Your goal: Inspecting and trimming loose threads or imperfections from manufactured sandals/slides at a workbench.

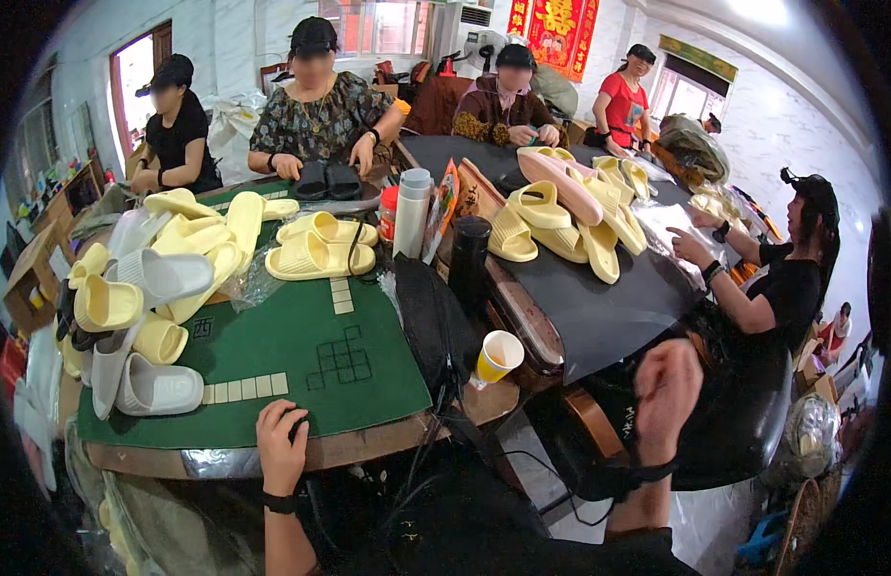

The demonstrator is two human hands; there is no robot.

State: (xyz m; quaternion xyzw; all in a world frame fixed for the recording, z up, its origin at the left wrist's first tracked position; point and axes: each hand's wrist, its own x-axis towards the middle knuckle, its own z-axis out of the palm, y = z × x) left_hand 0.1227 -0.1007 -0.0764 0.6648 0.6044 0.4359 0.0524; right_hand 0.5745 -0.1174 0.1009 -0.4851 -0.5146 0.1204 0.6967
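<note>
My left hand (282, 444) is at the near edge of the green mat (263, 350), fingers curled round a small black thing I cannot make out. Left of it, on the mat, lies a light grey slipper (163, 386) beside a heap of yellow slippers (198, 240) and more grey ones. A pair of yellow slippers (320, 257) sits farther back. My right hand (668, 384) is raised off to the right, away from the tabletop. It is smeared by motion, its fingers folded in, and whether it holds anything does not show.
A paper cup (498, 356) stands at the table's right corner, near a black bag (431, 317) and a dark bottle (469, 254). More slippers (560, 221) lie on the dark table (618, 317). Several co-workers sit or stand around; one handles black slippers (330, 180). A cable hangs near my lap.
</note>
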